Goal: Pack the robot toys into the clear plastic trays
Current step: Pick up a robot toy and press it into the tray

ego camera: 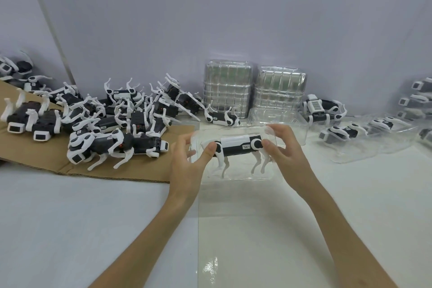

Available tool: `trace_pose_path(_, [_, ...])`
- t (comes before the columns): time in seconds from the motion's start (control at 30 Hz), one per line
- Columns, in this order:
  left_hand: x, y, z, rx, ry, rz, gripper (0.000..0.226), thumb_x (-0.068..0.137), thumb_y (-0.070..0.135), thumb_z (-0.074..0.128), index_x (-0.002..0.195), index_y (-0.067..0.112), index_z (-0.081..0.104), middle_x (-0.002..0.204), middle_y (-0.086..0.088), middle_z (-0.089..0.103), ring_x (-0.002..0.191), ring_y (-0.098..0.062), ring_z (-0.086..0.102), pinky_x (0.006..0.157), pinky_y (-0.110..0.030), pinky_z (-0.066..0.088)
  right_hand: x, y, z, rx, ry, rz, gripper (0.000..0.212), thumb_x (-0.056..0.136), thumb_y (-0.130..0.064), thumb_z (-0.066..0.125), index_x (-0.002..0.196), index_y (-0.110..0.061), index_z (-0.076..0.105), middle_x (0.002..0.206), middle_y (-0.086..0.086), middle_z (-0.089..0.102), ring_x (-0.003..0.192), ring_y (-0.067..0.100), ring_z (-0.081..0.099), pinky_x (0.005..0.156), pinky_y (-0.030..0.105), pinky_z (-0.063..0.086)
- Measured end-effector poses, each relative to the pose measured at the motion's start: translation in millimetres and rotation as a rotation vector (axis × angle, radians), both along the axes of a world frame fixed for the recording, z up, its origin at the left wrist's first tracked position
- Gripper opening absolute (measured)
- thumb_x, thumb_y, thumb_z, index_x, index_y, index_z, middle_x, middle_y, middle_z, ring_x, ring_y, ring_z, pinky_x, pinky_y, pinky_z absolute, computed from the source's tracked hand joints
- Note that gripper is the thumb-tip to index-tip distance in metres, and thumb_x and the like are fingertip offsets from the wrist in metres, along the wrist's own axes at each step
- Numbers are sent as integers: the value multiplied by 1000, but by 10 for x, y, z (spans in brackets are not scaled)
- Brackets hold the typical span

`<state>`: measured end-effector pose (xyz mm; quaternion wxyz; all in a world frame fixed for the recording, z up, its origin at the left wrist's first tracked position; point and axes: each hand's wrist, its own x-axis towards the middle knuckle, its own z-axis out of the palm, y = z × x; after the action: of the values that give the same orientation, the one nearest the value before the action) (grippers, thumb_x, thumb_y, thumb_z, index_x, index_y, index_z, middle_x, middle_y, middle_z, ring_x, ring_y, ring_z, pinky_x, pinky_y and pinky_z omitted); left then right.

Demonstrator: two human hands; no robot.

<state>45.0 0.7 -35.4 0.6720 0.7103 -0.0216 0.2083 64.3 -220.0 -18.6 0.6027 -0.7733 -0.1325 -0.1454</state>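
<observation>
A black-and-white robot dog toy (pixel 237 146) lies on its side inside a clear plastic tray (pixel 236 174) at the middle of the table. My left hand (pixel 187 163) holds the tray's left end, its thumb pressing on the toy's rear joint. My right hand (pixel 286 149) holds the tray's right end, its thumb beside the toy's front joint. The toy's white legs point toward me.
A heap of loose robot toys (pixel 112 119) lies on brown cardboard (pixel 35 154) at the left. Two stacks of empty clear trays (pixel 254 91) stand against the wall, with one empty tray (pixel 278 121) in front. Packed trays (pixel 374 133) sit at the right.
</observation>
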Motion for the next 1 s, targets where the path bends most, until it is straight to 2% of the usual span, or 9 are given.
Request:
trace_pose_path(0.1, [30,-8,-13,-55,15,-45,52,79,60,67,123,37,55,130,8,55,118,-5,54,97,-30,49,-24,8,-16,-56,49,24,48,83,-62,61,125,-39,51,124,-25,58,103,9,67,99,40,48])
trace_pose_path(0.2, [39,-8,1,-182,46,-75,39,82,56,67,119,45,57,126,15,58,108,7,59,80,-26,50,-53,74,-44,-110,46,10,48,94,-53,56,139,-41,45,144,-14,50,129,10,51,107,32,39])
trace_pose_path(0.27, [68,7,-15,-231,63,-41,34,89,48,65,122,40,59,127,13,60,110,-1,61,76,-26,49,-88,121,-16,-200,-118,-59,43,99,-36,58,141,-37,47,144,-18,47,135,1,41,111,27,33])
trace_pose_path(0.37, [96,15,-34,-249,106,-15,29,95,41,62,124,37,59,129,11,61,114,-13,61,77,-29,49,-139,165,17,-345,-307,-92,46,87,-36,69,132,-30,59,132,-18,53,129,0,42,110,21,29])
trace_pose_path(0.47, [102,11,-40,-239,110,-8,27,96,41,61,123,36,60,129,9,61,117,-16,60,84,-34,52,-162,242,-43,-560,-330,-74,58,75,-40,82,128,-31,61,120,-15,55,116,6,47,105,24,24])
trace_pose_path(0.6, [118,4,-48,-224,111,6,28,97,42,58,124,34,59,128,4,61,119,-17,57,98,-39,49,-137,268,-34,-589,-544,-226,46,75,-19,85,118,-21,67,109,-4,61,101,19,57,97,39,39])
trace_pose_path(0.73, [136,8,-36,-290,157,-4,27,98,47,55,120,34,60,114,10,62,97,-10,56,76,-29,44,-158,268,-33,-333,-640,-270,39,82,-13,80,116,-13,59,108,-6,58,98,10,59,85,23,50])
trace_pose_path(0.9, [162,127,-27,-525,281,60,16,93,37,67,106,29,61,93,6,56,84,-13,53,68,-28,48,-211,264,122,242,-479,-275,31,86,-29,70,102,-33,44,97,-29,58,88,1,66,72,21,55])
trace_pose_path(1.0, [137,133,5,-613,225,130,32,85,31,77,109,32,56,101,1,59,80,-11,58,70,-28,53,-153,143,161,395,-192,-238,24,87,-31,69,100,-22,51,100,-6,67,75,12,70,65,32,59])
